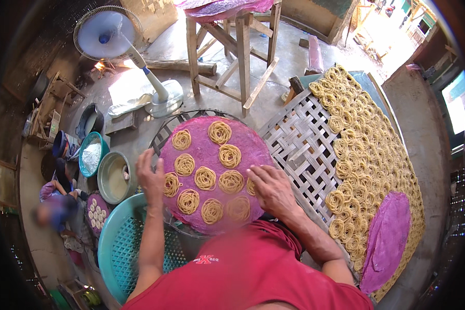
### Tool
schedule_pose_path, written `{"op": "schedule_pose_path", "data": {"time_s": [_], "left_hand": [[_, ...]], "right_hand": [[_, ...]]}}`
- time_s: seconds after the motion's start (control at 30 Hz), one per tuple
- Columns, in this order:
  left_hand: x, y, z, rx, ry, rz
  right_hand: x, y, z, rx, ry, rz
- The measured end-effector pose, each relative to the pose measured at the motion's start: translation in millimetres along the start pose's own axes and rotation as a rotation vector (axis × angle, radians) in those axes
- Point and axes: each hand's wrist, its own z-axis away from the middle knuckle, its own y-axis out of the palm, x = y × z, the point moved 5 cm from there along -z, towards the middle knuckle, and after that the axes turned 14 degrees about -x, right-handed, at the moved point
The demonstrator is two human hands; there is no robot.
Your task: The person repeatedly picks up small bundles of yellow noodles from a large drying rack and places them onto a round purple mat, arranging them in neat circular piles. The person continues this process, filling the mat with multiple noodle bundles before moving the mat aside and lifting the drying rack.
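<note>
Head view, left hand [151,178] and right hand [271,187] open, flanking purple mat [201,150] edges.

The person wears a red shirt [253,274] that fills the lower middle of the view, its cloth creased into folds near the right arm. A small red and white printed emblem [205,259] sits on the chest. Both forearms are bare, with no watch, ring or glove on the left hand [151,178] or the right hand [272,188].
</note>
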Motion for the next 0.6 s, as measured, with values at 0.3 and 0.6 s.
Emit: {"op": "schedule_pose_path", "data": {"time_s": [0.3,0.6], "left_hand": [[-158,65,25,0.283,0.195,0.305],[-167,84,30,0.397,-0.033,0.517]], "right_hand": [[-23,-4,1,0.130,0.120,-0.159],[-209,-58,-12,-0.256,0.866,-0.477]]}}
